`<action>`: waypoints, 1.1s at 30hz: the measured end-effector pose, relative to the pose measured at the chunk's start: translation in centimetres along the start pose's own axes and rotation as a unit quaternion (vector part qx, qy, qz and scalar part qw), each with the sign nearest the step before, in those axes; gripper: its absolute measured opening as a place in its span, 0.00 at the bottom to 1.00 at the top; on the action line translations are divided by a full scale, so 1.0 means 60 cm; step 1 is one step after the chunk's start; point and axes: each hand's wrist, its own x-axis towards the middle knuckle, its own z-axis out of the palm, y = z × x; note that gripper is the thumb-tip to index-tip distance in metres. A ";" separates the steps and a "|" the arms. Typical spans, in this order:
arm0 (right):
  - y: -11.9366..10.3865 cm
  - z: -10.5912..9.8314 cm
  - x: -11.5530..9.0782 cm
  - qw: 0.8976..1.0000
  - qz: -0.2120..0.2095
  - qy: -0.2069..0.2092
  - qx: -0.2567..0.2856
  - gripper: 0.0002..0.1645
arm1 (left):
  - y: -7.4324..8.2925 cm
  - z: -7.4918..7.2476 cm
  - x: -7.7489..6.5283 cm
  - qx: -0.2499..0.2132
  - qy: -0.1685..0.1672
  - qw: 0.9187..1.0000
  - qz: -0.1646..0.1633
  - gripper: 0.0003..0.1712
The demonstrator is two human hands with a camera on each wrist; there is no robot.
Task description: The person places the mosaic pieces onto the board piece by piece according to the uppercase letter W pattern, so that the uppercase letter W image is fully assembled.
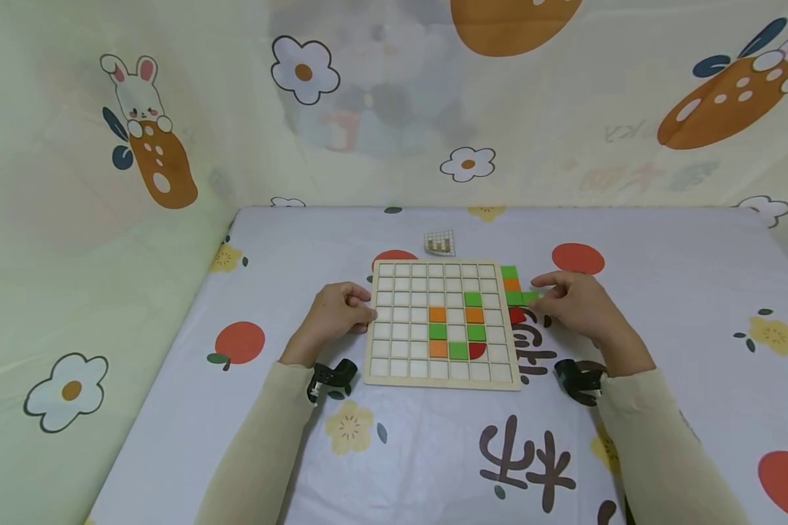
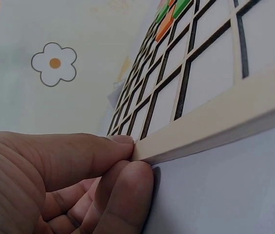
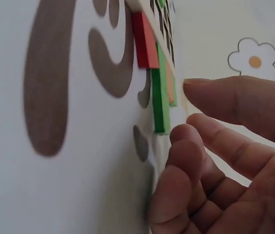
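Note:
A square wooden grid board (image 1: 400, 370) lies flat on the tablecloth, with several orange, green and red tiles set in its cells in a rough U. One red tile (image 1: 477, 351) has a rounded corner. My left hand (image 1: 331, 317) holds the board's left edge, thumb and bent forefinger meeting at the wooden rim (image 2: 186, 139). Along the right edge lie loose tiles: green (image 1: 508, 272), orange (image 1: 511, 284), two more green, and red (image 1: 517, 315). My right hand (image 1: 574, 306) hovers by the outer green tile (image 3: 160, 105), thumb and fingers apart, with nothing between them.
Behind the board sits a small card (image 1: 439, 243) printed with a grid pattern. The patterned tablecloth (image 1: 433, 452) spreads all around. Light printed curtains (image 1: 381, 117) rise at the back and left. Each wrist wears a black camera mount (image 1: 579, 380).

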 end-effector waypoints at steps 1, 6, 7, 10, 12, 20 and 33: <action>0.001 0.000 0.003 1.000 0.002 -0.005 0.000 0.28 | 0.000 0.000 0.000 0.000 -0.001 1.000 0.000 0.18; 0.005 0.001 0.010 1.000 0.011 -0.026 0.014 0.30 | 0.001 -0.001 0.000 0.000 0.000 1.000 0.003 0.17; 0.005 0.002 0.011 0.999 0.015 -0.028 0.015 0.30 | 0.001 -0.001 0.000 0.001 0.001 1.000 0.003 0.17; 0.009 0.003 0.013 0.999 0.025 -0.032 0.014 0.29 | 0.000 -0.001 0.000 0.001 0.001 1.000 0.000 0.17; 0.011 0.004 0.014 0.999 0.028 -0.031 0.011 0.28 | -0.001 0.000 0.000 0.002 0.000 1.000 -0.002 0.17; 0.014 0.002 0.015 1.000 0.022 -0.017 -0.006 0.22 | 0.003 0.001 -0.003 -0.004 0.002 1.000 -0.004 0.18; 0.014 0.006 0.014 0.998 0.043 -0.001 0.035 0.18 | 0.002 -0.001 -0.002 -0.011 -0.001 1.000 -0.001 0.17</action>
